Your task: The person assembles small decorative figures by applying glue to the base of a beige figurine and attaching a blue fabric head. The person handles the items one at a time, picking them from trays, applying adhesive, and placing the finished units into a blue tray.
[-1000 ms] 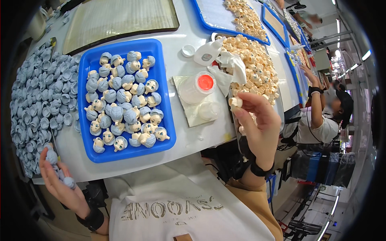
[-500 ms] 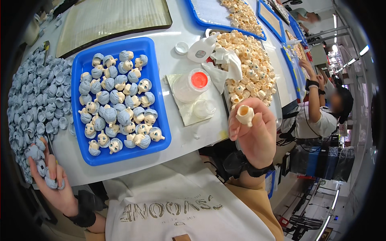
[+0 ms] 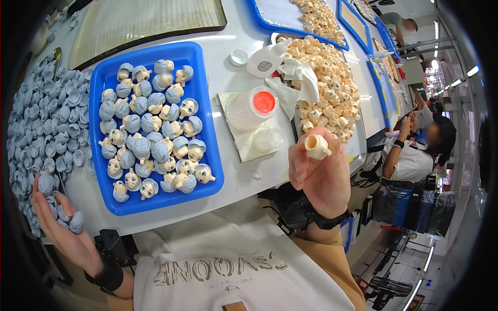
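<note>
My left hand (image 3: 67, 238) is cupped, palm up, around several blue-grey doll hair pieces (image 3: 77, 222) at the near edge of a large heap of the same pieces (image 3: 57, 122). Between thumb and fingertips, my right hand (image 3: 328, 189) pinches a hollow cream doll head (image 3: 317, 147), its round opening tilted toward me. It is held up just before a pile of cream doll heads (image 3: 329, 88), some with painted eyes. Between the hands, a blue tray (image 3: 217, 168) bears several rows of doll heads fitted with blue-grey hair (image 3: 141, 147).
A clear jar with a red centre (image 3: 263, 102) and a small translucent cup (image 3: 267, 140) stand on a flat pad. Behind them are a white bottle (image 3: 264, 61), crumpled tissue (image 3: 301, 78) and a round cap (image 3: 239, 57). Another person (image 3: 415, 142) sits at right.
My left fingers have loosened and spread around the hair pieces, which have shifted in the palm. My right hand has moved slightly left, and the doll head has turned in its fingers.
</note>
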`<state>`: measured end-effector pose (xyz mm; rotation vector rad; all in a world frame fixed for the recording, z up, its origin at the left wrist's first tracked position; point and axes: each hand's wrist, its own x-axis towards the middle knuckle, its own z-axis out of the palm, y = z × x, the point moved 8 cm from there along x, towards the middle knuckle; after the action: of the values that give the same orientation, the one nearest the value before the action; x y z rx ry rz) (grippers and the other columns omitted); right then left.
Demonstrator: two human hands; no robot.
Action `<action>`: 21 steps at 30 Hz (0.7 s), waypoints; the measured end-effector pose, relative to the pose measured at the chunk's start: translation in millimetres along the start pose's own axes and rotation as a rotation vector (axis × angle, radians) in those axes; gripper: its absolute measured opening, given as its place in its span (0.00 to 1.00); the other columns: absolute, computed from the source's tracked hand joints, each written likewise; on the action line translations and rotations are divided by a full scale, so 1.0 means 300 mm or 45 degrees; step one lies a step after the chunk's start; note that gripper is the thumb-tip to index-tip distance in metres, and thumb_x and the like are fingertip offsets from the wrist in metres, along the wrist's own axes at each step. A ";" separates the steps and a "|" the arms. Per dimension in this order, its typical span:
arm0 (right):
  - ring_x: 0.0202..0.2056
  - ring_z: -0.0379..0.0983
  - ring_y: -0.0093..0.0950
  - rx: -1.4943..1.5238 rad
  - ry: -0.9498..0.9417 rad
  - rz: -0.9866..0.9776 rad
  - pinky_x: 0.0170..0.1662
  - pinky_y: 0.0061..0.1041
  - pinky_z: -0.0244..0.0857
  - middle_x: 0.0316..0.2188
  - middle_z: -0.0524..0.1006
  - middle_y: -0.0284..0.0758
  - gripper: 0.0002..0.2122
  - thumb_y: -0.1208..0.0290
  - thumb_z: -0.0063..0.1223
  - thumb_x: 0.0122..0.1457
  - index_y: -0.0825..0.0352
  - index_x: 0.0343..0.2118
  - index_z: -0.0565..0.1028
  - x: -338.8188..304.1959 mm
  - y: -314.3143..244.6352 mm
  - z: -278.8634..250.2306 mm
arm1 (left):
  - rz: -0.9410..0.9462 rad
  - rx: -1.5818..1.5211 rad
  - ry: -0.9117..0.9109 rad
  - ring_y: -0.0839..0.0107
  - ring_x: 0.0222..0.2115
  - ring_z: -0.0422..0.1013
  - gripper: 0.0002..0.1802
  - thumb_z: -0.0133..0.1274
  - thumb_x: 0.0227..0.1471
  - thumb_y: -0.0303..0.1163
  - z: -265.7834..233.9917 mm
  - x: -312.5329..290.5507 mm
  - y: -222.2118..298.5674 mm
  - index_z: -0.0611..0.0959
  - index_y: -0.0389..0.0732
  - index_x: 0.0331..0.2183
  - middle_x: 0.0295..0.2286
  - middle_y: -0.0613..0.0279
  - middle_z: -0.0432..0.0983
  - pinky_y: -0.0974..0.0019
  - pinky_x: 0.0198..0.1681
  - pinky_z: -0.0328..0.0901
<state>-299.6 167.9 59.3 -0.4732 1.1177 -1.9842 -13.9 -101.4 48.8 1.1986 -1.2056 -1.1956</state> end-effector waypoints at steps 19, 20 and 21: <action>0.30 0.67 0.32 -2.183 0.036 -0.524 0.33 0.29 0.59 0.27 0.72 0.32 0.12 0.81 0.57 0.42 0.65 0.32 0.76 0.029 -0.092 0.090 | -0.061 -0.195 -0.200 0.86 0.13 0.50 0.20 0.33 0.60 0.38 0.029 -0.002 -0.027 0.66 0.34 0.48 0.40 0.54 0.68 0.81 0.11 0.45; 0.30 0.67 0.32 -2.192 0.036 -0.509 0.33 0.29 0.59 0.27 0.72 0.32 0.12 0.81 0.57 0.41 0.65 0.32 0.76 0.025 -0.089 0.086 | -0.100 -0.239 -0.231 0.86 0.13 0.50 0.20 0.33 0.60 0.38 0.040 -0.005 -0.045 0.65 0.34 0.48 0.43 0.53 0.67 0.81 0.10 0.46; 0.30 0.67 0.32 -2.192 0.026 -0.508 0.33 0.29 0.59 0.27 0.72 0.32 0.12 0.82 0.57 0.41 0.65 0.32 0.75 0.028 -0.089 0.086 | -0.139 -0.311 -0.251 0.85 0.13 0.50 0.20 0.33 0.60 0.38 0.041 -0.002 -0.058 0.65 0.35 0.48 0.44 0.53 0.67 0.81 0.10 0.46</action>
<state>-300.4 155.1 95.3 -1.5601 2.6915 -0.7544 -26.3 -101.1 31.5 0.9910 -1.1095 -1.5245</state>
